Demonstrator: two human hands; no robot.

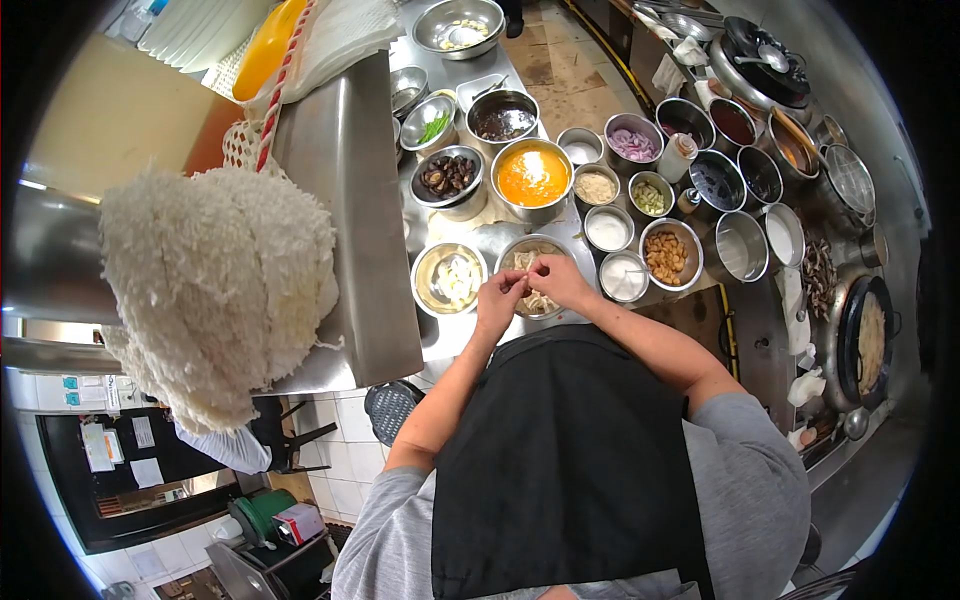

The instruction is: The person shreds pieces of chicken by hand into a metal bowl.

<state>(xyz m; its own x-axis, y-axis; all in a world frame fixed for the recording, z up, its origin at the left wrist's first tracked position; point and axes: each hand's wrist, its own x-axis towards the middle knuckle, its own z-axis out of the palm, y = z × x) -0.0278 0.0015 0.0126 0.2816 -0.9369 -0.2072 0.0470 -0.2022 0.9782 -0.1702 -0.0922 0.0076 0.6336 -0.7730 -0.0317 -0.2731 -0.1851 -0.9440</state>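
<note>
Pale strips (541, 303): in a steel bowl (499, 259) at the near edge of the counter (450, 337), directly before the black apron (570, 450)

Left hand (503, 298), right hand (560, 282): both over that bowl, fingertips meeting; fingers narrow, pinched, seemingly on a small scrap of the strips, too small to make out

Just beside, left: bowl of white pieces (459, 282). Far: pot of orange liquid (525, 185); left of it, dark brown pieces (447, 176) in a bowl. Right: near tub of white powder (623, 275), a second white tub (607, 231) on its far side, then golden chunks (664, 256) in a steel bowl

Risks, as judged: a scrap slipping from the pinch could land in the left bowl or the near tub and mix contents; cause, rims set close together. The right forearm could catch the near tub; cause, its path close by. The strips' bowl could tip if dragged bodyward; cause, the edge so near

Edges: near edge close against the apron; steel panel (375, 250) rising at left, white fibrous mass (215, 290) beside it; floor (590, 75) at far right, past the counter

Room: mostly upward, above the rims; sideways, a narrow strip of counter near the left bowl
</note>
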